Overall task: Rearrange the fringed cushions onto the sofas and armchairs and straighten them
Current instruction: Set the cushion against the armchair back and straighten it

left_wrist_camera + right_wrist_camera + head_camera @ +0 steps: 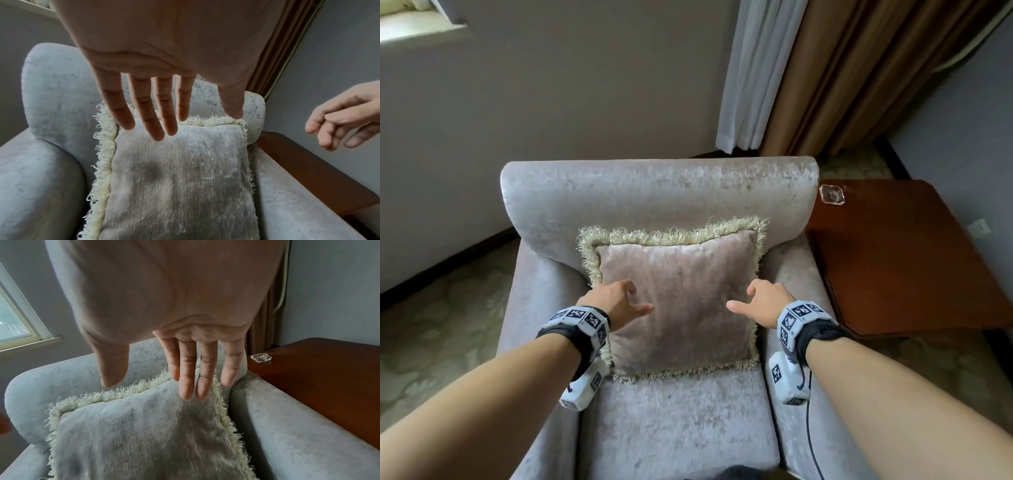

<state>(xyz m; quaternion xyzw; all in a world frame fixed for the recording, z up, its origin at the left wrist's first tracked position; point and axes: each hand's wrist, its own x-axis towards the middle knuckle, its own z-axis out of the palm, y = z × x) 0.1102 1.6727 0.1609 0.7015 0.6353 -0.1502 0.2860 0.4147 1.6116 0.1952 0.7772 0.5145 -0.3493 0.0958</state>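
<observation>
Though filling most of the view, armchair (pixel 654 192): pale crushed velvet, standing in a corner, curtain (pixel 825 75) behind on the far right, dark wooden side table (pixel 914 260) touching its right arm. On the table's far left corner, a small glass ashtray (pixel 832 194).

Against the backrest, centred on the seat, cushion (pixel 678 301): propped upright and leaning back, top fringe resting on the backrest, bottom edge on the seat. Looks nearly square to the chair already, the right top corner sitting a touch higher.

Probably light and soft, with a plush, slightly slippery pile and a loose looped fringe that would snag or flatten if pulled. Best taken by the two side edges or top corners, on the stuffed body inside the fringe, not by the loops.

Left hand (pixel 619 301) over the cushion's left part, fingers (pixel 158 113) straight and spread apart, holding nothing; contact with the fabric cannot be told. Right hand (pixel 760 301) over the right part, fingers (pixel 186 369) straight and close together, thumb out, gripping nothing either.
</observation>
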